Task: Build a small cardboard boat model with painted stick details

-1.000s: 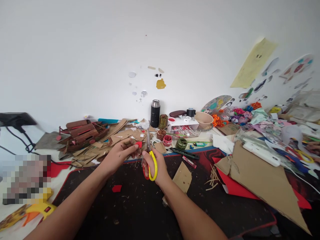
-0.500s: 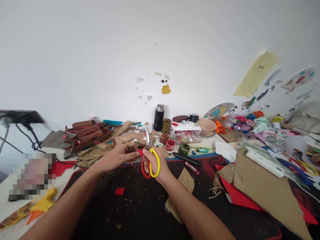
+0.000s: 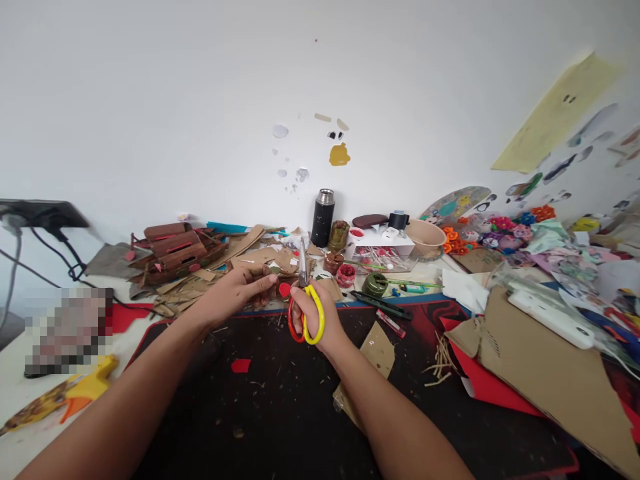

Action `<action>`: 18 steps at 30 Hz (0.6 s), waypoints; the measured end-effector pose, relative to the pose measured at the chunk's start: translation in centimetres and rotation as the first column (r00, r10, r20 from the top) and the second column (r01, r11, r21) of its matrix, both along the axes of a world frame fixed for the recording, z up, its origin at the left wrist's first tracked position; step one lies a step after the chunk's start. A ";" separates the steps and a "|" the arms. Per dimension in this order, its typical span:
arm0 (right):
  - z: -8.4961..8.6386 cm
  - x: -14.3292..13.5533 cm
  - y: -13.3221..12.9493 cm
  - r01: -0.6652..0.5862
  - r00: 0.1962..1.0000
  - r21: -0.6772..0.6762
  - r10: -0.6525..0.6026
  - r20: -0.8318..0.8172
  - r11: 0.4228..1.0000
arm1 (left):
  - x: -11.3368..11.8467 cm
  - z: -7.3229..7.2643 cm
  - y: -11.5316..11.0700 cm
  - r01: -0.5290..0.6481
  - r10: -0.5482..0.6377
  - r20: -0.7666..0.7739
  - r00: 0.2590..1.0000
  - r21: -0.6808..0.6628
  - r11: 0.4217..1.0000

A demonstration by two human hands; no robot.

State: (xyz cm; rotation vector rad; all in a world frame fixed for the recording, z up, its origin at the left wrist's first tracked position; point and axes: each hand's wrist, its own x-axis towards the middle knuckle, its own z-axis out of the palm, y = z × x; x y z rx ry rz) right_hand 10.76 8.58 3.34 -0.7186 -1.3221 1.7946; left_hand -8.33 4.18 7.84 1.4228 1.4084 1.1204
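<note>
My right hand grips a pair of scissors with one red and one yellow handle loop. The blades point up and away and look closed. At the tip of my right thumb is a small red piece, apparently pinched there too. Left of it, my left hand hovers with its thumb stretched out and the other fingers loosely bent, stained brown. A narrow gap separates it from the red piece, and I see nothing in it. Another red scrap lies on the dark mat below.
Cardboard scraps and a brown model boat lie at the back left. Behind my hands stand a black flask and open paint jars. A cardboard sheet covers red paper on the right. A cardboard strip lies by my right forearm.
My left hand has drawn back to the left from the red piece, which now stays at my right hand. The camera view has shifted slightly.
</note>
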 end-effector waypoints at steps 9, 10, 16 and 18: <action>-0.6 0.2 0.3 -0.015 1.000 0.029 0.015 0.022 0.999 | 0.7 0.8 -0.2 0.070 -0.078 -0.218 0.973 -0.048 0.996; -0.6 0.2 0.3 -0.021 1.000 0.024 0.021 0.022 0.999 | 0.8 1.0 -0.2 0.071 -0.083 -0.230 0.970 -0.060 0.996; -0.6 0.3 0.3 -0.042 0.999 0.023 0.041 0.028 0.999 | 1.0 1.3 -0.3 0.083 -0.104 -0.323 0.941 -0.077 0.994; -0.7 0.3 0.4 -0.039 0.999 0.023 0.039 0.022 0.999 | 0.9 1.3 -0.4 0.112 -0.131 -0.375 0.918 -0.071 0.991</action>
